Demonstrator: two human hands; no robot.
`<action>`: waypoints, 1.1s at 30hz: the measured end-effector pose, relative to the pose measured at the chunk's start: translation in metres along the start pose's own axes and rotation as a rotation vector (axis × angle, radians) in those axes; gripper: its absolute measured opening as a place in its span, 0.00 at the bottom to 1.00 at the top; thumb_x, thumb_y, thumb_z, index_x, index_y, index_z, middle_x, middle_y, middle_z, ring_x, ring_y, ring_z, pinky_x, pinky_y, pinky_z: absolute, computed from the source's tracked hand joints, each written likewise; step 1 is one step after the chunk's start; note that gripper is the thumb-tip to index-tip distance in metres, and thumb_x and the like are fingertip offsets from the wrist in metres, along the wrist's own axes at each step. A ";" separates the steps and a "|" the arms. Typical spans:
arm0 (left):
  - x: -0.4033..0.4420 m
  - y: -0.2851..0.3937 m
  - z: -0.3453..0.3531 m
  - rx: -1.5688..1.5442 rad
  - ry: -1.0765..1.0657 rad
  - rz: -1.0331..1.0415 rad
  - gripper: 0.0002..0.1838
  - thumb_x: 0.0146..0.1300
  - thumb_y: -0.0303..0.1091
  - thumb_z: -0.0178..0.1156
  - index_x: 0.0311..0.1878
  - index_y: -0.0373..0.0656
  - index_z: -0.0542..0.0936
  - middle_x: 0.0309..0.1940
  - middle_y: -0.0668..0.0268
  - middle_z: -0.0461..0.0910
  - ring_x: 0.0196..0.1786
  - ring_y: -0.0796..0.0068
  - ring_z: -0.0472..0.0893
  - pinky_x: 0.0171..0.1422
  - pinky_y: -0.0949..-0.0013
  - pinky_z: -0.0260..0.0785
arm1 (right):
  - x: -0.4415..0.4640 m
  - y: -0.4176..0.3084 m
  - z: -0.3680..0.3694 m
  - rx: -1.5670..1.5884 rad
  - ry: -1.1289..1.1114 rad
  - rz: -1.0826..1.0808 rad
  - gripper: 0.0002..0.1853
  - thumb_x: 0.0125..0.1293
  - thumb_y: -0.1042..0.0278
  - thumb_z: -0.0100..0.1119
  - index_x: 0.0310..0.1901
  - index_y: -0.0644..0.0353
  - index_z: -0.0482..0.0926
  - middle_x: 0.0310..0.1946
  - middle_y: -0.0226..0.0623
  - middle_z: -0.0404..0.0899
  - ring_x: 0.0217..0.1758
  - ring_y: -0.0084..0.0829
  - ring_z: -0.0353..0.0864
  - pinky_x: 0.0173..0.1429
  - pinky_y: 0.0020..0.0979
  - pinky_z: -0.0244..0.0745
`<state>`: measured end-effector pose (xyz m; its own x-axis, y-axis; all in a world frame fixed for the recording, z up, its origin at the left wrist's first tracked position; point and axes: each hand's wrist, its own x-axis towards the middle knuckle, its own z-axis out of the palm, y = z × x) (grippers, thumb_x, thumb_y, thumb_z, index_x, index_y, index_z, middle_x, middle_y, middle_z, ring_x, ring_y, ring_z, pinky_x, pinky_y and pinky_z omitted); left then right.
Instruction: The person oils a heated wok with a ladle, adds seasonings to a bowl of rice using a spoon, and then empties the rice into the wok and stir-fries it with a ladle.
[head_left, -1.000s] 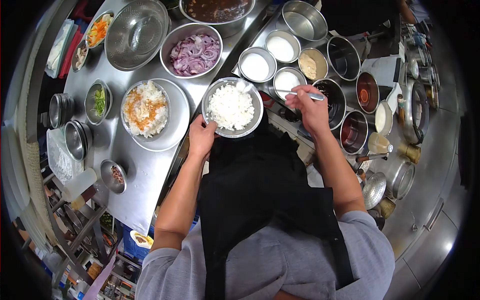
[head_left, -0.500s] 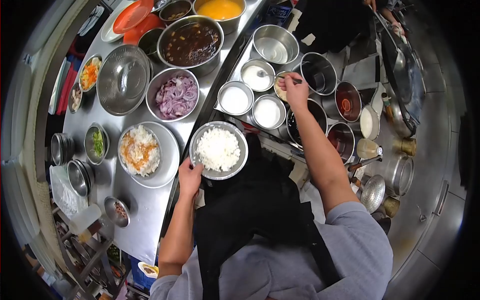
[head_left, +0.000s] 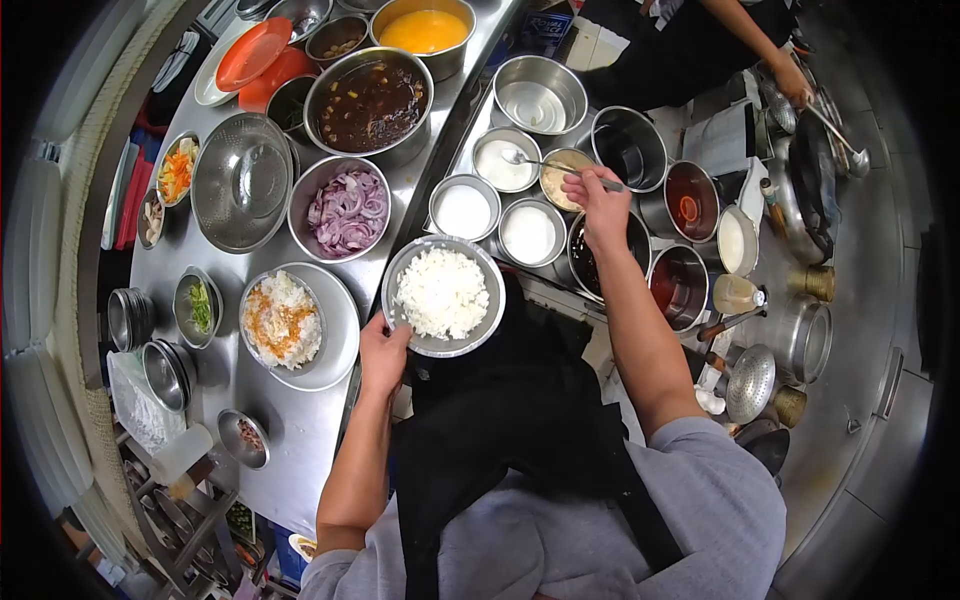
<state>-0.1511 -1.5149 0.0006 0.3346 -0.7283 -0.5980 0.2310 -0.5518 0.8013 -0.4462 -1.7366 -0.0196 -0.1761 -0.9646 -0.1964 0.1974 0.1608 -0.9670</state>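
My left hand [head_left: 383, 355] grips the rim of a metal bowl [head_left: 494, 328] with white rice [head_left: 441, 293] in it, held up at the front of my apron. My right hand [head_left: 600, 205] is closed round the handle of a spoon [head_left: 545, 162]. The spoon's bowl end is above the rim between a pot of white powder [head_left: 497, 163] and a pot of pale yellowish powder [head_left: 556, 186]. Some white shows on the spoon; how much I cannot tell. Two more pots of white powder, a left one [head_left: 463, 209] and a right one [head_left: 527, 234], stand nearer me.
On the steel table [head_left: 285, 470] at left are a bowl of rice with orange sauce [head_left: 283, 325], sliced red onions [head_left: 348, 208], a colander [head_left: 240, 180] and a pot of dark sauce [head_left: 368, 100]. Sauce pots [head_left: 692, 200] stand at right. Another person's hand [head_left: 793, 80] holds a ladle [head_left: 858, 160] by a wok.
My right hand has drawn the spoon up out of the white powder pot, towards the pale yellowish one. The rice bowl moved slightly. The other person's arm now reaches further in with a ladle.
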 end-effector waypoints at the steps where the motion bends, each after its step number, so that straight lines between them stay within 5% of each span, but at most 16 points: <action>1: 0.003 0.002 0.003 0.001 -0.003 0.000 0.11 0.54 0.22 0.55 0.40 0.32 0.80 0.29 0.68 0.79 0.27 0.84 0.72 0.30 0.77 0.63 | -0.009 -0.007 -0.004 0.000 0.003 -0.001 0.07 0.69 0.72 0.53 0.41 0.68 0.76 0.32 0.45 0.83 0.31 0.28 0.84 0.34 0.23 0.79; 8: 0.019 0.019 0.024 0.006 -0.044 0.037 0.12 0.56 0.24 0.55 0.43 0.30 0.78 0.31 0.64 0.81 0.28 0.80 0.77 0.30 0.75 0.71 | -0.086 -0.074 -0.010 -0.088 -0.244 0.022 0.08 0.69 0.72 0.52 0.41 0.69 0.76 0.31 0.42 0.82 0.31 0.28 0.83 0.37 0.24 0.77; 11: 0.021 0.021 0.026 -0.019 -0.091 0.007 0.13 0.56 0.24 0.55 0.45 0.31 0.78 0.31 0.65 0.80 0.29 0.79 0.78 0.30 0.75 0.71 | -0.054 -0.068 -0.033 -0.213 -0.092 -0.131 0.09 0.69 0.70 0.53 0.41 0.68 0.77 0.32 0.41 0.83 0.32 0.26 0.82 0.38 0.23 0.77; 17: 0.012 0.018 0.022 0.063 -0.089 -0.021 0.12 0.56 0.24 0.56 0.44 0.32 0.78 0.30 0.67 0.79 0.28 0.81 0.77 0.30 0.76 0.69 | 0.023 -0.011 -0.079 -0.439 0.049 -0.073 0.09 0.68 0.69 0.55 0.39 0.67 0.79 0.28 0.39 0.83 0.27 0.23 0.82 0.33 0.22 0.76; 19: 0.010 0.012 0.020 0.054 -0.099 0.004 0.11 0.59 0.21 0.54 0.45 0.33 0.77 0.29 0.68 0.78 0.20 0.86 0.68 0.21 0.79 0.56 | 0.028 -0.007 -0.078 -0.476 0.045 -0.047 0.09 0.67 0.69 0.55 0.38 0.67 0.79 0.28 0.39 0.83 0.26 0.23 0.82 0.32 0.22 0.76; 30: 0.006 0.007 0.022 0.077 -0.090 -0.021 0.11 0.59 0.22 0.54 0.45 0.33 0.77 0.27 0.70 0.77 0.20 0.86 0.67 0.22 0.79 0.56 | 0.043 0.003 -0.068 -0.409 0.004 0.068 0.09 0.68 0.69 0.53 0.38 0.66 0.80 0.29 0.40 0.84 0.28 0.24 0.83 0.32 0.23 0.77; 33: 0.007 0.013 0.027 0.123 -0.089 -0.040 0.09 0.56 0.23 0.56 0.40 0.34 0.79 0.28 0.69 0.78 0.27 0.84 0.73 0.28 0.79 0.64 | 0.045 0.001 -0.067 -0.370 -0.001 0.099 0.09 0.68 0.69 0.53 0.39 0.67 0.79 0.29 0.40 0.84 0.28 0.24 0.83 0.32 0.22 0.77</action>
<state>-0.1703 -1.5385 0.0064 0.2436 -0.7351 -0.6326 0.1274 -0.6224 0.7723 -0.5186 -1.7660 -0.0407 -0.1727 -0.9408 -0.2917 -0.1479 0.3175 -0.9367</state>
